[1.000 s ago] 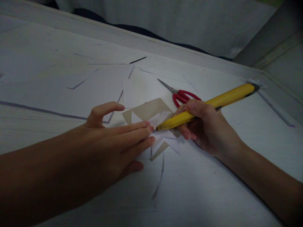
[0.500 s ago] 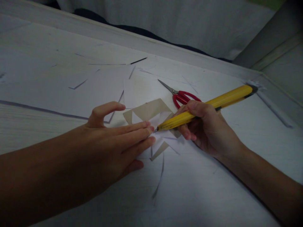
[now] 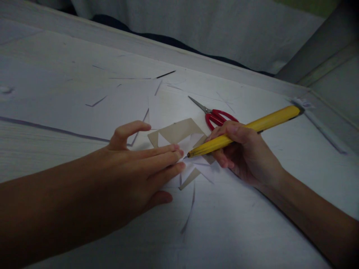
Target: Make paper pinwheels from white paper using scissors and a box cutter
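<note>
Pressing flat with the left hand [image 3: 140,168] on a tan, angular sheet of cut paper [image 3: 176,131] on the white table [image 3: 252,224] — right hand [image 3: 246,153] clenched around a long yellow utility knife [image 3: 244,132], tip at the fingertips [image 3: 179,153] — several slits made, shape apparently unfinished, red-handled scissors [image 3: 215,116] just behind.

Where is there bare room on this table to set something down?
Bare table lies left of the left hand, beyond the paper's edge. Crowded around the right hand: yellow cutter, red scissors, cut paper pieces.
</note>
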A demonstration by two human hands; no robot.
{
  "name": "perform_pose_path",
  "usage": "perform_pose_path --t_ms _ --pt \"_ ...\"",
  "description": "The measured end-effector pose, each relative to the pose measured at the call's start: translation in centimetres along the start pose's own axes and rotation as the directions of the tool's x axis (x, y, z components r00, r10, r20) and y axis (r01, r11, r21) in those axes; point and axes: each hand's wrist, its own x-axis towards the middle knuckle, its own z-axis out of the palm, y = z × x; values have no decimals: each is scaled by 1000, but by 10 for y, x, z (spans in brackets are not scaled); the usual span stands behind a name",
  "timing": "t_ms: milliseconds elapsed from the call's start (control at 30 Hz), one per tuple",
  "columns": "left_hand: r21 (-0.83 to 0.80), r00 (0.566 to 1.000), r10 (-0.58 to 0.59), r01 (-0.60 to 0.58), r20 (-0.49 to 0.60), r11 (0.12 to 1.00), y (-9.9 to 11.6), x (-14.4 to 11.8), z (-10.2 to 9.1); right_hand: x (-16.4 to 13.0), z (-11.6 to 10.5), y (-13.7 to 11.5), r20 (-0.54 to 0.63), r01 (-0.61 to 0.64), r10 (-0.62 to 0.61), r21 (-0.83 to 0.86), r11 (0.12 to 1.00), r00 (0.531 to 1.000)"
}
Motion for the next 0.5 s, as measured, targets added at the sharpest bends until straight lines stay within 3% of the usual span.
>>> perform_pose_path --t_ms 233,500 --pt "50 999 32 -32 2 998 -4 -2 2 -1 0 -1 17 1 0 -54 999 1000" --pt "7 1000 -10 10 23 1000 0 -1 2 -1 0 -1 20 -16 17 -90 996 1000"
